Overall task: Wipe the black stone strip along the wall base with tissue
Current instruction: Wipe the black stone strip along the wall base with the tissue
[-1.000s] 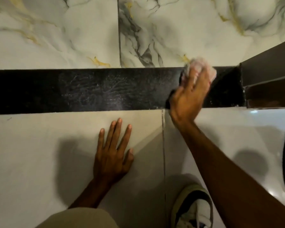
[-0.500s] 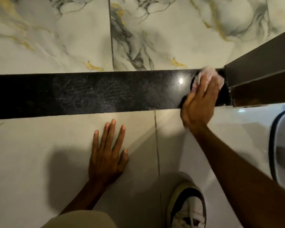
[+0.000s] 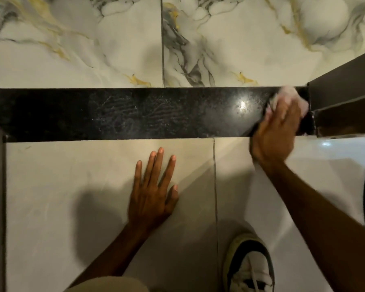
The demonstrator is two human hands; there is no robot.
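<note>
Since the earlier frames the right hand (image 3: 276,131) has slid its wad of tissue (image 3: 291,98) rightward along the black stone strip (image 3: 135,114), ending against the dark panel (image 3: 343,87) at the strip's right end. Its grip is closed down over the tissue, fingers pressing it flat to the stone. The left hand (image 3: 152,192) lies spread, palm down on the floor tile (image 3: 61,186), holding nothing. The tissue looks light, soft and easily torn, so bunching it under the fingertips seems the sound hold; the polished stone is rigid and likely slick. Dusty smears in the strip's middle suggest more wiping remains. A sneaker (image 3: 249,268) shows below
</note>
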